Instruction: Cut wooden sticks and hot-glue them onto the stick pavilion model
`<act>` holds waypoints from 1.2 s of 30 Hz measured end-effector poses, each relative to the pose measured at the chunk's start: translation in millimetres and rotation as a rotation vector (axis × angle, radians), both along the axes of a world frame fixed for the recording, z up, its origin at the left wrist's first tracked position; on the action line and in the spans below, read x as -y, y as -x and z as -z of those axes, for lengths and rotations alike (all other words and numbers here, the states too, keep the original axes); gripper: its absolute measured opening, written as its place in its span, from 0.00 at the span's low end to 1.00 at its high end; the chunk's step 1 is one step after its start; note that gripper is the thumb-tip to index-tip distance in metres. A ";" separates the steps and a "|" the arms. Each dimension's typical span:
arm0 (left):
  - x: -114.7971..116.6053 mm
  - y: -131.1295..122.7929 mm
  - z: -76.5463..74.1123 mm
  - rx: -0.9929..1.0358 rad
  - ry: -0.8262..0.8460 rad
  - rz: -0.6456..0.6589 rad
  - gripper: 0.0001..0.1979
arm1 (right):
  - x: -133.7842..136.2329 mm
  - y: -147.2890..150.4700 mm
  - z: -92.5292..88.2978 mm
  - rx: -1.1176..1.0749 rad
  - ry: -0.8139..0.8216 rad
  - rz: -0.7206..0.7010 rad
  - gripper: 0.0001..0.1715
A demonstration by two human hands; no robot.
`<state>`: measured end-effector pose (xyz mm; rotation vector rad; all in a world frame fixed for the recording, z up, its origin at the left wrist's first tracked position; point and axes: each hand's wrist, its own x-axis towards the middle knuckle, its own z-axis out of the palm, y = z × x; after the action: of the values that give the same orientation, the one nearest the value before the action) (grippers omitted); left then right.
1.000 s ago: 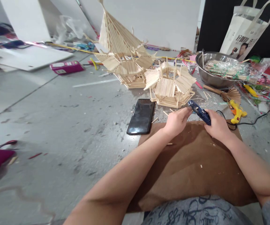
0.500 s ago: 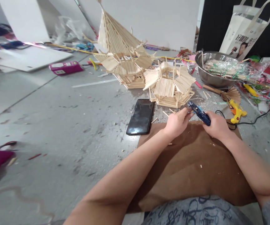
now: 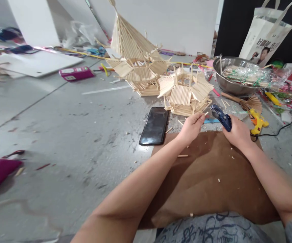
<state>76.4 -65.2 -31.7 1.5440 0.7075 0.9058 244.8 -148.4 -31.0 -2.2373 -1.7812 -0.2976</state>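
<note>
My left hand (image 3: 192, 127) pinches a thin wooden stick (image 3: 206, 114), whose short end sticks out past the fingertips toward the right. My right hand (image 3: 237, 132) is wrapped around a dark blue hand cutter (image 3: 221, 117), its curved head pointing up and left. A small gap separates the cutter from the stick. Just beyond the hands stands a low stick-built model (image 3: 184, 96) with slanted roof panels. Behind it on the left rises a taller stick pavilion (image 3: 136, 50) with a pointed roof. Under my forearms lies a brown sheet (image 3: 212, 162) with a few stick pieces on it.
A black phone (image 3: 154, 126) lies left of my left hand. On the right are a yellow glue gun (image 3: 258, 122) with a black cord, a folding fan (image 3: 252, 103) and a steel bowl (image 3: 227, 84) of wrapped sticks. A white bag (image 3: 260, 37) stands behind.
The cutter has drawn apart from my left hand, and the stick's end now shows. A small piece has appeared near the shirt on the brown sheet. The view has shifted slightly.
</note>
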 end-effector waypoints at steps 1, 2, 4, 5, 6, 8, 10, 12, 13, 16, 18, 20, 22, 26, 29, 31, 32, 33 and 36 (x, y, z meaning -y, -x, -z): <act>-1.0 -0.5 -0.1 0.059 0.102 0.037 0.11 | -1.2 -0.5 1.7 0.022 0.011 0.000 0.27; -1.9 -0.8 -0.1 0.109 0.183 0.067 0.11 | -2.1 -0.6 3.2 0.043 0.025 0.004 0.28; -3.2 -0.8 -0.2 0.168 0.267 0.077 0.10 | -3.0 -0.3 5.6 0.073 0.066 0.007 0.32; -3.8 -0.7 -0.4 0.179 0.282 0.048 0.09 | -3.0 -0.1 6.6 0.084 0.090 0.012 0.33; -4.3 -0.5 -0.9 0.181 0.287 0.004 0.09 | -2.8 0.2 7.4 0.096 0.116 0.017 0.34; -5.2 0.0 -2.5 0.171 0.296 -0.097 0.10 | -2.1 0.6 8.7 0.121 0.171 0.034 0.36; -6.4 0.3 -4.7 0.168 0.308 -0.176 0.11 | -1.7 1.0 9.5 0.147 0.217 0.043 0.36; -7.8 0.4 -6.9 0.181 0.321 -0.222 0.12 | -1.6 1.7 10.1 0.162 0.246 0.040 0.37; -8.7 0.4 -7.8 0.190 0.327 -0.241 0.12 | -1.8 2.1 10.2 0.165 0.254 0.036 0.37; -11.8 0.5 -9.0 0.218 0.339 -0.287 0.14 | -2.3 3.3 10.0 0.168 0.274 0.036 0.38; -14.0 0.4 -8.6 0.249 0.343 -0.313 0.13 | -2.4 3.8 9.7 0.175 0.285 0.041 0.39; -16.1 0.3 -7.3 0.281 0.356 -0.331 0.13 | -2.4 4.0 9.5 0.181 0.291 0.046 0.40; -17.7 0.0 -6.1 0.307 0.381 -0.333 0.11 | -2.4 3.7 9.6 0.179 0.295 0.051 0.40; -19.4 -0.6 -6.6 0.340 0.434 -0.294 0.08 | -2.6 2.5 10.6 0.178 0.300 0.048 0.41; -20.1 -0.7 -9.3 0.338 0.449 -0.273 0.07 | -2.8 2.0 11.0 0.183 0.292 0.042 0.41; -20.8 -0.3 -10.9 0.337 0.443 -0.273 0.08 | -2.7 2.3 10.7 0.184 0.293 0.039 0.40; -21.3 -0.1 -11.3 0.335 0.438 -0.276 0.08 | -2.6 2.6 10.4 0.184 0.294 0.040 0.40; -21.8 0.3 -11.5 0.329 0.433 -0.280 0.08 | -2.4 3.0 10.0 0.183 0.296 0.039 0.40; -23.5 1.4 -10.6 0.315 0.419 -0.279 0.09 | -2.2 3.6 9.3 0.182 0.299 0.038 0.41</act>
<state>75.0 -41.7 -21.1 0.9216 0.8318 1.0967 241.2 -146.2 -40.3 -2.5224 -1.9919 -0.2643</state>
